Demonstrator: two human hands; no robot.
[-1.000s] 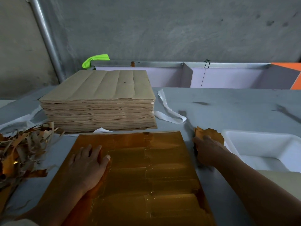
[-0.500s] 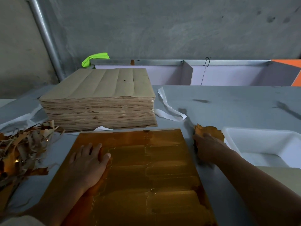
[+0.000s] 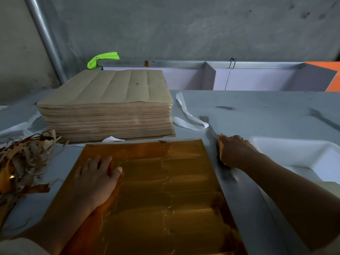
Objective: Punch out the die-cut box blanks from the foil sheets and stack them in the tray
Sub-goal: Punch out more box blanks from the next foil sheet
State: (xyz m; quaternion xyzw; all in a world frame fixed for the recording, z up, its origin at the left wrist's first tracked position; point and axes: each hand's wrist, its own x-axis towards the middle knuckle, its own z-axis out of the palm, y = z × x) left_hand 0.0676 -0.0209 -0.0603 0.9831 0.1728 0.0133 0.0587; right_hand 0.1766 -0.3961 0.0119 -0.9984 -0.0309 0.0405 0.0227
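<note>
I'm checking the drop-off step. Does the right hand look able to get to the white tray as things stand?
Probably yes. The right hand, gripping a bundle of blanks, is right beside the tray's near left corner, and nothing lies between them that would block it.

The right hand (image 3: 236,153) shifts slightly toward the far edge of the worktop, alongside the right edge of the foil sheet (image 3: 165,181). It now covers most of the bundle of blanks (image 3: 220,144) that it grips. Earlier the scalloped gold edges stood clear beyond the fingers; now only a narrow strip shows at the left of the hand. The knuckles lie about level with the sheet's far right corner, whereas earlier they lay nearer the person. The head view pitches slightly downward, so the stack of brown sheets (image 3: 104,107) sits higher in the frame.
</note>
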